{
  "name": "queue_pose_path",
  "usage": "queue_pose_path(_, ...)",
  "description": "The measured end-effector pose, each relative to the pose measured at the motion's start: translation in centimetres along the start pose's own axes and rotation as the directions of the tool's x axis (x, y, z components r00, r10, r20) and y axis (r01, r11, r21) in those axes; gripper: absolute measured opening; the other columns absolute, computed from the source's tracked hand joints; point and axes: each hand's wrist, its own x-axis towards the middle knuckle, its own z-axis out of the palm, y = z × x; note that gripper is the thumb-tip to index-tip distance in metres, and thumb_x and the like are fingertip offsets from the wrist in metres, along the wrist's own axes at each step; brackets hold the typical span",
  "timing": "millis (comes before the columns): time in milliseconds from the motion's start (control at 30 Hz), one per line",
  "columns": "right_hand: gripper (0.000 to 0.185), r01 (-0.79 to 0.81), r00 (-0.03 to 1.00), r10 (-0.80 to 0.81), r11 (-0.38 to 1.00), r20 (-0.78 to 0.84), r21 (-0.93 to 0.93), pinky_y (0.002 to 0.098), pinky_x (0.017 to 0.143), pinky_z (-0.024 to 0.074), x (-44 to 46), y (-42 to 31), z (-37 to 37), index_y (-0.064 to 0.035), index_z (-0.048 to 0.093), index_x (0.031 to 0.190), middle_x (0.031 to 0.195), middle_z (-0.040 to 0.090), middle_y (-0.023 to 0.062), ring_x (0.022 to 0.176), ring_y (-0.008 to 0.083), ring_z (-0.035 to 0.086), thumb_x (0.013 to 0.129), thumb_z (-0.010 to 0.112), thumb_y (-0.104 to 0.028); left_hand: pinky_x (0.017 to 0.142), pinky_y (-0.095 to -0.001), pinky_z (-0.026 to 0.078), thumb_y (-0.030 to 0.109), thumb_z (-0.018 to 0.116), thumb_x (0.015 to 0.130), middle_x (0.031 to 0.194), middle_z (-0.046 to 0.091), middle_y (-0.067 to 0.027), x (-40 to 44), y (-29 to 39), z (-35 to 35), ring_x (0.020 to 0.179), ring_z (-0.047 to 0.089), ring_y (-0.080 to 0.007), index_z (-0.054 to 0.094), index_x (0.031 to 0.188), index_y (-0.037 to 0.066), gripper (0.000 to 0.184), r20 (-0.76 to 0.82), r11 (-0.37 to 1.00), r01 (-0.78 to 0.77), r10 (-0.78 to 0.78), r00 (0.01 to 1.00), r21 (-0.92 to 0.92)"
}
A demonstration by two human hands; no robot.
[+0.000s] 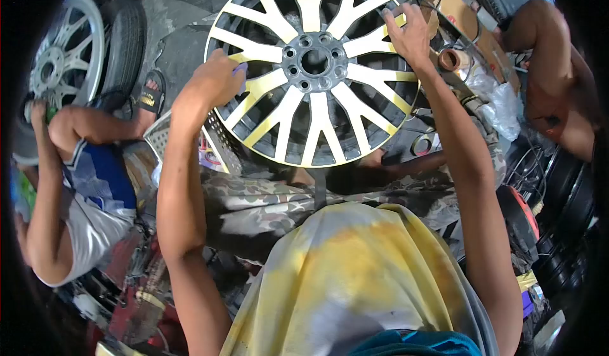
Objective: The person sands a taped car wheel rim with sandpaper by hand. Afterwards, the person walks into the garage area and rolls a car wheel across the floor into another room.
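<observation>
The pale multi-spoke wheel point(315, 44) is set before the person, between both hands, with its face turned up and yellowish patches seen along its spokes and outer edge. At its left side, a small purple piece point(240, 70) is gripped in the left hand point(216, 80), by the spoke ends. At the upper right, the outer edge is touched by the right hand point(409, 33), its fingers bent; whether the wheel is gripped there or merely steadied cannot be told. Most of the purple piece is covered by the left hand, so its kind cannot be made out. The support under the wheel is hidden, and the wheel's top is cut off by the frame. At the far left, a silver wheel point(63, 61) and a seated person point(95, 223) are partly lost in the dark border.
</observation>
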Motion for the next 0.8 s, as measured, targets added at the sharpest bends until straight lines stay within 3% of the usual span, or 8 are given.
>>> queue_pose_path(100, 0.031, 0.164, 0.975, -0.162, 0.986, -0.152, -0.002, 0.0462, 0.085, 0.0460, 0.1, 0.2, 0.0, -0.0022, 0.066, 0.090, 0.104, 0.057, 0.0215, 0.094, 0.0398, 0.059, 0.088, 0.070, -0.033, 0.078, -0.0464, 0.051, 0.026, 0.051, 0.097, 0.086, 0.069, -0.0234, 0.7, 2.4, 0.1, 0.085, 0.065, -0.0413, 0.073, 0.083, 0.004, 0.034, 0.134, 0.992, 0.117, -0.122, 0.983, 0.046)
queue_pose_path(200, 0.026, 0.173, 0.979, -0.171, 0.985, -0.112, 0.005, 0.0407, 0.086, 0.0459, -2.6, -4.1, -3.1, -0.0011, 0.068, 0.091, 0.099, 0.059, 0.0172, 0.093, 0.0330, 0.059, 0.088, 0.071, -0.027, 0.076, -0.0457, 0.053, 0.026, 0.054, 0.093, 0.085, 0.071, -0.0213, 0.3, 3.8, 1.0, 0.081, 0.068, -0.0386, 0.075, 0.086, 0.005, 0.031, 0.131, 0.995, -0.017, 0.029, 0.991, -0.098)
queue_pose_path(267, 0.023, -0.034, 0.981, -0.012, 0.973, 0.196, 0.228, 0.0362, 0.084, 0.0472, -6.4, -7.4, -5.4, -0.0023, 0.069, 0.097, 0.099, 0.064, 0.0131, 0.092, 0.0246, 0.061, 0.090, 0.070, -0.024, 0.079, -0.0422, 0.054, 0.026, 0.056, 0.092, 0.087, 0.073, -0.0181, -1.1, 7.9, 0.4, 0.083, 0.071, -0.0342, 0.077, 0.090, 0.007, 0.028, 0.275, 0.974, 0.009, 0.055, 0.960, -0.227)
queue_pose_path(367, 0.030, -0.588, 0.657, -0.044, 0.595, 0.752, 0.548, 0.0287, 0.083, 0.0486, -13.0, -11.4, -8.3, -0.0025, 0.063, 0.117, 0.108, 0.068, 0.0053, 0.096, 0.0114, 0.062, 0.095, 0.068, -0.021, 0.078, -0.0402, 0.055, 0.028, 0.061, 0.094, 0.085, 0.074, -0.0158, -1.9, 11.4, 3.8, 0.082, 0.071, -0.0315, 0.076, 0.096, 0.005, 0.027, 0.270, 0.924, -0.173, 0.272, 0.923, -0.341)
queue_pose_path(433, 0.034, -0.765, 0.462, -0.059, 0.478, 0.885, 0.432, 0.0287, 0.086, 0.0502, -15.6, -13.9, -10.5, -0.0041, 0.059, 0.125, 0.111, 0.066, 0.0021, 0.098, 0.0111, 0.061, 0.096, 0.067, -0.021, 0.072, -0.0398, 0.055, 0.026, 0.066, 0.094, 0.078, 0.072, -0.0194, -2.6, 13.4, 5.2, 0.072, 0.071, -0.0288, 0.074, 0.089, 0.000, 0.028, 0.242, 0.904, -0.240, 0.336, 0.910, -0.355)
queue_pose_path(567, 0.033, -0.799, 0.498, -0.063, 0.352, 0.865, 0.487, 0.0283, 0.084, 0.0511, -19.5, -13.1, -10.3, -0.0032, 0.058, 0.125, 0.109, 0.066, 0.0022, 0.096, 0.0104, 0.062, 0.096, 0.067, -0.016, 0.072, -0.0425, 0.055, 0.033, 0.069, 0.092, 0.078, 0.071, -0.0222, -3.7, 15.2, 7.0, 0.077, 0.072, -0.0339, 0.073, 0.086, -0.002, 0.036, 0.338, 0.844, -0.006, 0.222, 0.915, -0.537)
queue_pose_path(667, 0.033, -0.754, 0.501, -0.042, 0.470, 0.865, 0.459, 0.0275, 0.080, 0.0522, -19.6, -12.4, -10.4, -0.0024, 0.056, 0.126, 0.107, 0.067, 0.0032, 0.091, 0.0105, 0.063, 0.096, 0.066, -0.012, 0.083, -0.0487, 0.054, 0.044, 0.069, 0.090, 0.091, 0.072, -0.0224, -3.7, 14.2, 7.0, 0.092, 0.070, -0.0399, 0.073, 0.091, 0.000, 0.045, 0.049, 0.938, -0.181, 0.204, 0.978, -0.296)
queue_pose_path(800, 0.026, -0.666, 0.603, 0.072, 0.593, 0.794, 0.453, 0.0266, 0.072, 0.0517, -19.4, -10.7, -10.2, -0.0009, 0.056, 0.120, 0.099, 0.068, 0.0059, 0.083, 0.0115, 0.064, 0.096, 0.059, -0.009, 0.089, -0.0448, 0.056, 0.047, 0.080, 0.076, 0.122, 0.055, -0.0178, -2.7, 11.3, 5.8, 0.117, 0.058, -0.0342, 0.061, 0.117, -0.004, 0.068, -0.128, 0.940, 0.214, -0.186, 0.974, 0.265)
